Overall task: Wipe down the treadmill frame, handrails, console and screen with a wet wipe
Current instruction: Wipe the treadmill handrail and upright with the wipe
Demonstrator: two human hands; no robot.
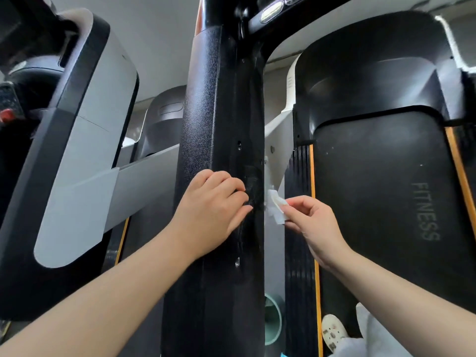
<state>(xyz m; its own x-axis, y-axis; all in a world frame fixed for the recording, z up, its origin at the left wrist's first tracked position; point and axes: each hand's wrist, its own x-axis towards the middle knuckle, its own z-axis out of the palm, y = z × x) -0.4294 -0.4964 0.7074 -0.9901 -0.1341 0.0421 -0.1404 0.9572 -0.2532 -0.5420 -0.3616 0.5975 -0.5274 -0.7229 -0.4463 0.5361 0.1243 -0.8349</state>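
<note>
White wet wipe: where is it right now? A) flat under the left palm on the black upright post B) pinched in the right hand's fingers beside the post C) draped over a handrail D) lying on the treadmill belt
B: the crumpled white wet wipe is pinched by the right hand beside the textured black upright post, while the left hand rests bare on the post.

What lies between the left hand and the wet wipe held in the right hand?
In the head view, only the inner edge of the black upright post separates the left hand from the wet wipe, which the right hand pinches.
</note>
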